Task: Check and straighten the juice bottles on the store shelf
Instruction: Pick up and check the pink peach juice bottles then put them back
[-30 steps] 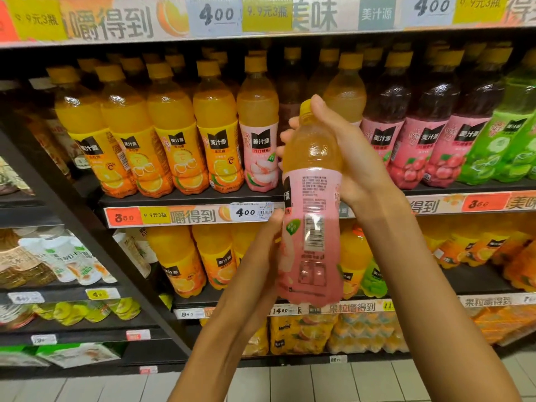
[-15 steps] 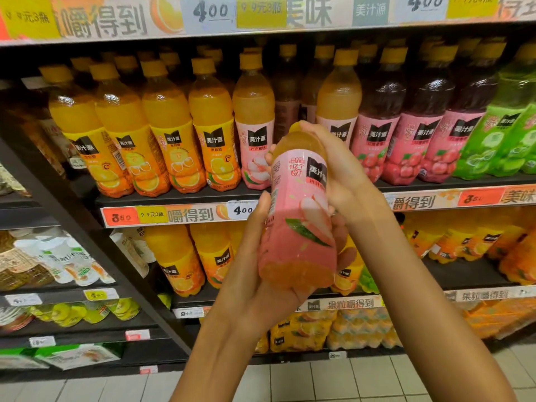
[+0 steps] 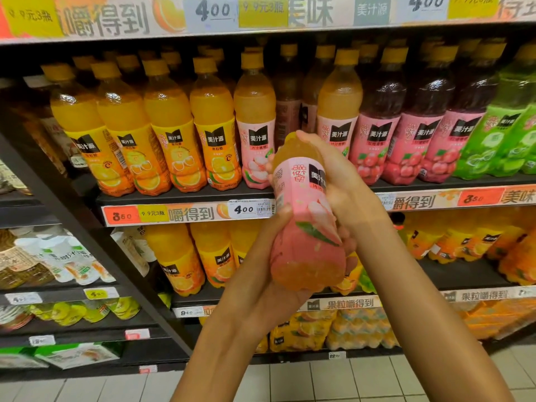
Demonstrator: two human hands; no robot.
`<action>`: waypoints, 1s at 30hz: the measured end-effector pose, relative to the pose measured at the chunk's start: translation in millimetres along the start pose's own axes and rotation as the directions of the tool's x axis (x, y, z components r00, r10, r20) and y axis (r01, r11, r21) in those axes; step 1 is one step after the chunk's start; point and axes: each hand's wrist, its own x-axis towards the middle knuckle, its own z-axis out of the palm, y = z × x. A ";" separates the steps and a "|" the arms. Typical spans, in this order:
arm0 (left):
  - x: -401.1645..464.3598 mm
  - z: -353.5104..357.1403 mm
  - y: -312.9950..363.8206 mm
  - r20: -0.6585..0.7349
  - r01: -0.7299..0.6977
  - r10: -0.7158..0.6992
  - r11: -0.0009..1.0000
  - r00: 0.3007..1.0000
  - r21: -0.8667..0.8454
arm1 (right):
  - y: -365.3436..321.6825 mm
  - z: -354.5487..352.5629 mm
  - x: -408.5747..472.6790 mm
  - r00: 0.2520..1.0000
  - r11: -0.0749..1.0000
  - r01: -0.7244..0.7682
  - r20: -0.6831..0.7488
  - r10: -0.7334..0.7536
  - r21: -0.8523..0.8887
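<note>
You hold one pink-labelled juice bottle (image 3: 304, 221) in both hands, out in front of the shelf (image 3: 185, 198) rather than on it. Your right hand (image 3: 339, 181) wraps the upper half from the right side: the fingers curl tightly over the shoulder and cap end, and only a sliver of yellow cap shows above them. Your left hand (image 3: 269, 274) cups the lower half and base from below and the left, the thumb (image 3: 282, 213) lying up along the edge of the label; the other fingers go behind the bottle, so how far they close round it is hard to say, though the palm clearly carries the base. The bottle leans, its cap end towards the shelf and its base towards you, with the label's front, a black logo patch and a peach picture, facing you. Compared with a second ago, you have turned the bottle: then the barcode side faced you and the bottle stood nearly upright, with your left hand only touching its side, while now that hand has slid under the base. Behind it, between two pink-labelled bottles (image 3: 255, 132) in the front row of orange bottles (image 3: 171, 132) and dark red ones (image 3: 380, 132), a gap stands open.
</note>
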 end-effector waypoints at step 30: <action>21.0 -42.1 15.2 0.162 -0.368 0.478 0.377 0.863 0.850 | -7.2 7.2 -71.2 0.591 0.577 0.781 0.585 -0.556 -0.240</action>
